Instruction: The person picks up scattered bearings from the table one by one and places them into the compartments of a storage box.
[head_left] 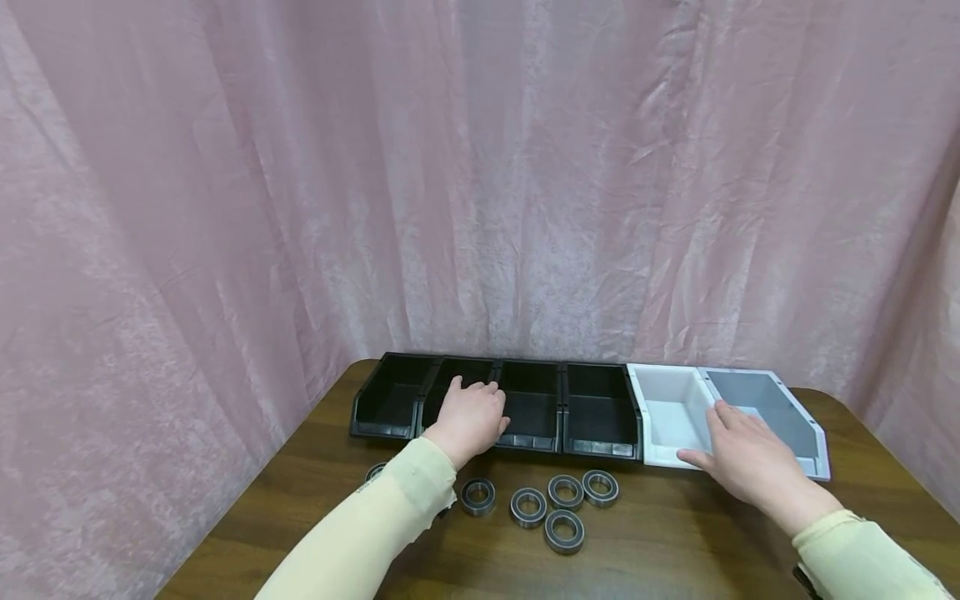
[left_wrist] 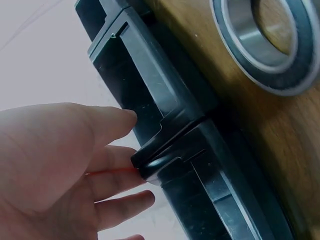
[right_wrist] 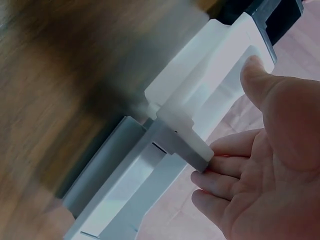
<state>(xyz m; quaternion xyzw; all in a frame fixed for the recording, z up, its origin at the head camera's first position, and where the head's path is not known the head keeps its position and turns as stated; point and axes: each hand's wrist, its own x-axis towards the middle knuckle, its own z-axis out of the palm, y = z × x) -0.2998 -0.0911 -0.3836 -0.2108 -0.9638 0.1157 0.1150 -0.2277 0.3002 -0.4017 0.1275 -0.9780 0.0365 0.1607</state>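
My left hand (head_left: 468, 417) hangs over the front of several black bins (head_left: 528, 442), fingers loosely spread and holding nothing. In the left wrist view, its fingertips are near the corner where two black bins (left_wrist: 160, 85) meet; whether they touch is unclear. My right hand (head_left: 750, 462) is over the white bin (head_left: 667, 457) and the grey bin (head_left: 776, 400), thumb apart and palm bare. Its fingers (right_wrist: 220, 182) lie at the joint between those two bins in the right wrist view. Several ball bearings (head_left: 565, 547) lie flat on the table before the bins.
The bins form one row along the back of the brown wooden table (head_left: 645, 558). One bearing (head_left: 372, 473) is partly hidden by the left sleeve (head_left: 375, 517). A pink curtain (head_left: 480, 183) hangs behind the table and down both sides.
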